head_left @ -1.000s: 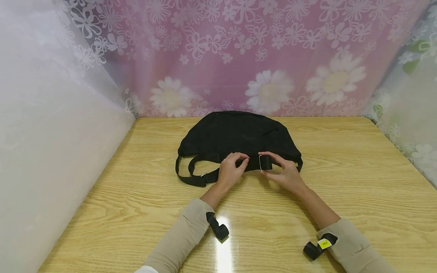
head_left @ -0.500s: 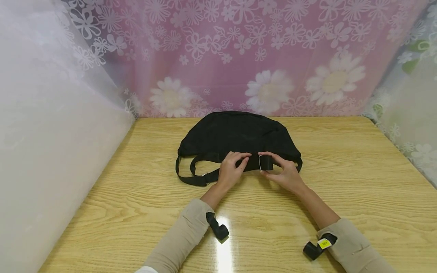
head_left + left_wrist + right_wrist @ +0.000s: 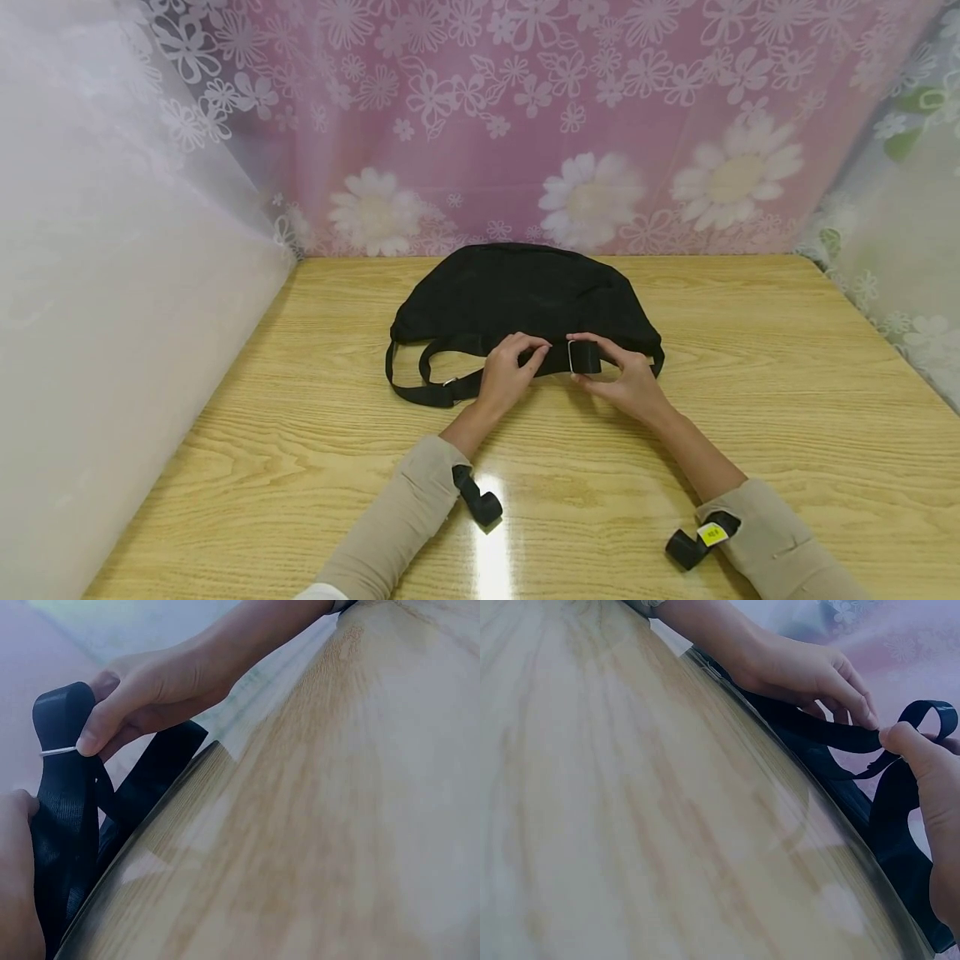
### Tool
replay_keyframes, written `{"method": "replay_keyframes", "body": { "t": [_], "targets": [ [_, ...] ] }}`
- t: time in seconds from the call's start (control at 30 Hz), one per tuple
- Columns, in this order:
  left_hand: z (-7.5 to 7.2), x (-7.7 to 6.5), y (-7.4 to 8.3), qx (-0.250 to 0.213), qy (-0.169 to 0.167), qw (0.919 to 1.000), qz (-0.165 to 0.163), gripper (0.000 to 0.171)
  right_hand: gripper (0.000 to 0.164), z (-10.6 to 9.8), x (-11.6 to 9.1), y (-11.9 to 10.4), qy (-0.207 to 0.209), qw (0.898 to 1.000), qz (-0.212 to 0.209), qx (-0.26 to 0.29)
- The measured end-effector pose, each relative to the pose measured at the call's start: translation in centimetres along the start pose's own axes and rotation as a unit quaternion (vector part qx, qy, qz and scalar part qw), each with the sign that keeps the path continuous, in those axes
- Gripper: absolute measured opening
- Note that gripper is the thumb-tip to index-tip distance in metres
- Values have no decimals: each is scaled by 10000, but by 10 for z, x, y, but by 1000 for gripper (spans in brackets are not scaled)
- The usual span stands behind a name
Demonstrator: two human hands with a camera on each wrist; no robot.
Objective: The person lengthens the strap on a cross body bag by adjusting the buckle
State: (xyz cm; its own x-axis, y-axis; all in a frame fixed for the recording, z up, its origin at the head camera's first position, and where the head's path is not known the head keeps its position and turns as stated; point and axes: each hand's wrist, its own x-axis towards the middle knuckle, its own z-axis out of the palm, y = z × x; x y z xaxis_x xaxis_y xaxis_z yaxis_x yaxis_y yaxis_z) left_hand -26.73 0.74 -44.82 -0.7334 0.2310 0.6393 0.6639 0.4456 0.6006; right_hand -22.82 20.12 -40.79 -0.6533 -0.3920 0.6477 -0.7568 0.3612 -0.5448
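Note:
A black waist bag (image 3: 525, 292) lies on the table with its webbing strap (image 3: 427, 396) curving along the near side. The right hand (image 3: 633, 387) pinches a pale metal slider (image 3: 572, 357) between thumb and fingers. A loop of webbing (image 3: 587, 357) stands up out of that slider, as the left wrist view also shows. Just left of it, the left hand (image 3: 506, 371) pinches the strap between thumb and forefinger. In the right wrist view the strap (image 3: 840, 736) runs taut between both hands. Another metal buckle (image 3: 450, 383) sits on the strap left of the left hand.
The wood-grain table (image 3: 300, 467) carries the bag near its far edge. Behind it hangs a pink flowered curtain (image 3: 465, 167), with a pale sheet (image 3: 135, 250) on the left. Black wrist straps (image 3: 480, 504) hang at both beige sleeves (image 3: 397, 517).
The webbing loop at the slider has grown slightly to the right. The left hand has edged a little rightward with the strap, and the strap's bend on the left has shifted slightly right.

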Motion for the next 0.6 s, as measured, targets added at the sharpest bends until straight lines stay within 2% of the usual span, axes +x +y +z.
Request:
{"method": "replay_keyframes", "body": {
  "t": [0.3,0.5,0.6],
  "targets": [
    [0,0,-1,-628,-149,9966,508,10,55,1,-1,3,-88,9999,-119,66],
    [-1,1,-1,-435,-249,9968,627,19,55,1,-2,1,-40,9999,29,91],
    [-1,1,0,-404,-435,9963,619,28,55,0,-1,-1,26,10000,58,33]
  ]
}}
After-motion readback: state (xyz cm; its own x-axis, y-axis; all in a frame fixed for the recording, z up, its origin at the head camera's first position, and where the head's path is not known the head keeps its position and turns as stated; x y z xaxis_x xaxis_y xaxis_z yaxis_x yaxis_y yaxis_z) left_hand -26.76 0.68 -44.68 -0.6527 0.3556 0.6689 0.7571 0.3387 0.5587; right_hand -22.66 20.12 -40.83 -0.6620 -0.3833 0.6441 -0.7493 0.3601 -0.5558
